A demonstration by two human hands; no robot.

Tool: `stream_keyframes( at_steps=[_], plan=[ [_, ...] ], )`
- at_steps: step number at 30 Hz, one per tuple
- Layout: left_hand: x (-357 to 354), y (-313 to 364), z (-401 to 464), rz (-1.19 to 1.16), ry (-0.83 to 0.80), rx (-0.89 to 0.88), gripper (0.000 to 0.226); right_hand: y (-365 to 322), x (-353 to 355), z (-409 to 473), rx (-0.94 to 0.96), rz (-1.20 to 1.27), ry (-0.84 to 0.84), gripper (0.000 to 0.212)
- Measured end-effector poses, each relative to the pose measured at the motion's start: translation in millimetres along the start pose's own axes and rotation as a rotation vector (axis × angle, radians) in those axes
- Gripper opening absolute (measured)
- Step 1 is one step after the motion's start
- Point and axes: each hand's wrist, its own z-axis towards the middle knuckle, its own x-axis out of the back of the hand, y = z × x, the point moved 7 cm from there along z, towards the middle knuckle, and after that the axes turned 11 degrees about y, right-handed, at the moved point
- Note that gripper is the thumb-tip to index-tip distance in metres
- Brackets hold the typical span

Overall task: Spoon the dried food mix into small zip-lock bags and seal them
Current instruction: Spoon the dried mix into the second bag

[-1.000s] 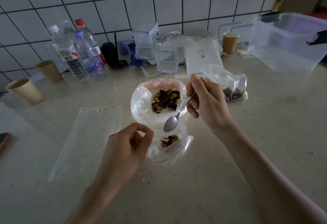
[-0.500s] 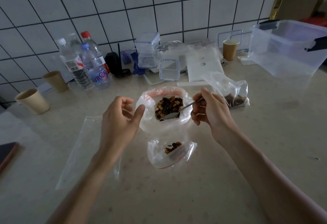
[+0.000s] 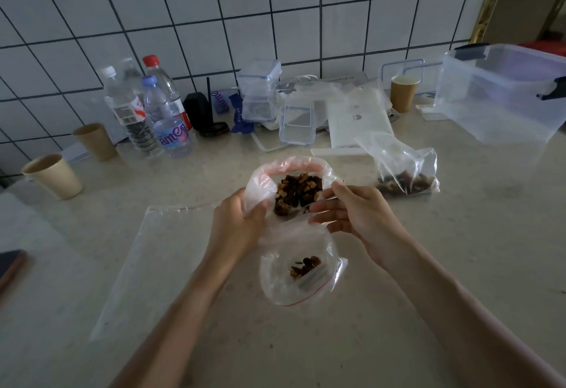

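Supply bag (image 3: 263, 182), open, dried food mix (image 3: 298, 193) inside, on bench (image 3: 428, 265). Left hand (image 3: 237, 228): grip closed on the bag's left wall. Right hand (image 3: 358, 219): grip pinching spoon (image 3: 326, 198) at the bag's right rim. Small zip-lock bag (image 3: 301, 277): just nearer than the supply bag, below both grips, partly filled.

We see only a sliver of spoon (image 3: 328, 197) beyond the right hand (image 3: 355, 214), its bowl probably buried, storage box (image 3: 502, 93) cropped at right.
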Motion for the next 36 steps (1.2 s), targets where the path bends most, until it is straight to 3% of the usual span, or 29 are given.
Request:
stream_keyframes(
  at_steps=[14, 30, 36],
  plan=[
    [0, 4, -4, -0.152, -0.024, -0.002, 0.019, 1, 1, 8, 0.005, 0.132, -0.024, 0.024],
    [10, 6, -2, -0.124, 0.055, -0.002, 0.012, -6, 3, 8, 0.032, 0.358, 0.003, 0.030],
    [20, 8, 0, -0.049, 0.043, 0.000, 0.026, -15, 11, 7, 0.081, 0.389, 0.017, 0.030]
  ],
)
